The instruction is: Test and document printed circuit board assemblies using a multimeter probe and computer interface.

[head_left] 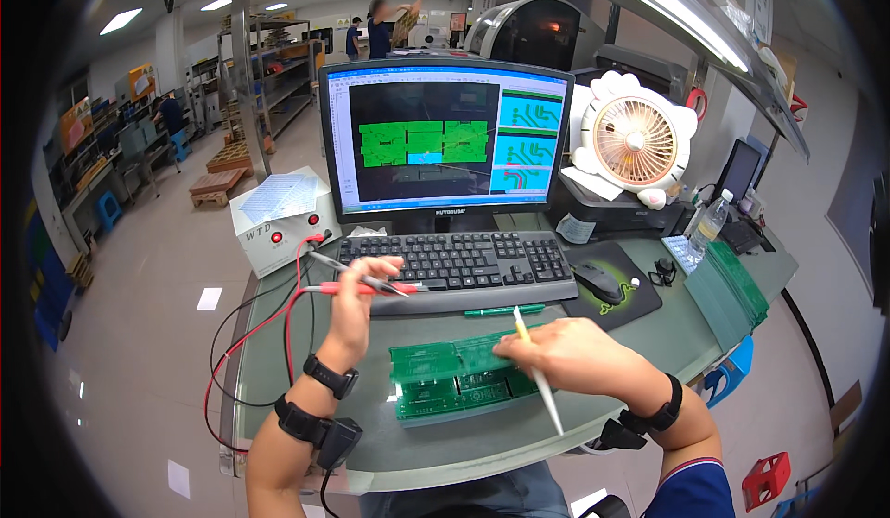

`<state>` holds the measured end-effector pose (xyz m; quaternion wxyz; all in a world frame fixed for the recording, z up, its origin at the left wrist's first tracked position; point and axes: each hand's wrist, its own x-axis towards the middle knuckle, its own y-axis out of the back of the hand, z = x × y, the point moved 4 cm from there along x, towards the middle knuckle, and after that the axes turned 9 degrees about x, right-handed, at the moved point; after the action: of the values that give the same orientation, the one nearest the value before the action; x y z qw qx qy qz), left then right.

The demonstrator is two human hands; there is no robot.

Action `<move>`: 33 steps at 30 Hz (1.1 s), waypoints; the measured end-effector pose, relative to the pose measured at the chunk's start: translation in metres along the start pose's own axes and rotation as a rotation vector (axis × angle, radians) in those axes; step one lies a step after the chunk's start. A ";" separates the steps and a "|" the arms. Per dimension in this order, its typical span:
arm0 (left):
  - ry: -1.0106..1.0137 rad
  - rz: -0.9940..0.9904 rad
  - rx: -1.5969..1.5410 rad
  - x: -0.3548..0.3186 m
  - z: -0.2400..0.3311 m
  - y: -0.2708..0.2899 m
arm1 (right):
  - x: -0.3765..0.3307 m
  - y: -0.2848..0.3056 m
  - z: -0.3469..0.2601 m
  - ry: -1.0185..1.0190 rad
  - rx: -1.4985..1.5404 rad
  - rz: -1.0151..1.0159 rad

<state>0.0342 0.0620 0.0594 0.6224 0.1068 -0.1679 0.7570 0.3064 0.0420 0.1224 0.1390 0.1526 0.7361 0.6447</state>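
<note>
My left hand (350,307) is raised over the bench in front of the keyboard. Its fingers are closed around two test probes, a red probe (405,288) and a dark grey probe (336,262). A pale pen-like tool (549,405) with a yellowish upper part slants down through my right hand (577,355). That hand's fingertips also meet the right end of a green circuit board (431,362), which looks slightly blurred. Beneath and nearer to me lies a stack of similar boards (428,401). Whether the fingertips pinch the upper board is hidden.
Behind the keyboard (454,263) stands a monitor (417,184) with a board layout. Red and black leads run to a white test box (283,226). On the right are a mouse (598,282), a white fan (640,143), a bottle (709,221) and more stacked boards (728,296). A green pen (501,311) lies near the keyboard.
</note>
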 end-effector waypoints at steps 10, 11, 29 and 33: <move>-0.062 -0.214 -0.499 -0.032 0.043 -0.058 | -0.011 0.007 0.052 -0.181 1.365 0.835; -0.038 -0.228 -0.430 -0.042 0.049 -0.073 | -0.005 -0.007 0.050 -0.186 1.525 0.825; 0.108 -0.697 0.393 -0.026 0.024 -0.033 | 0.044 0.020 0.016 -0.058 1.040 0.457; 0.200 -0.743 0.541 -0.030 0.017 -0.044 | 0.093 0.005 0.009 -0.104 1.049 0.183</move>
<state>0.0821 0.0358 0.0691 0.8141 0.2447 0.1458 0.5061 0.2250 0.0884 0.1255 0.0235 0.2968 0.9353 0.1912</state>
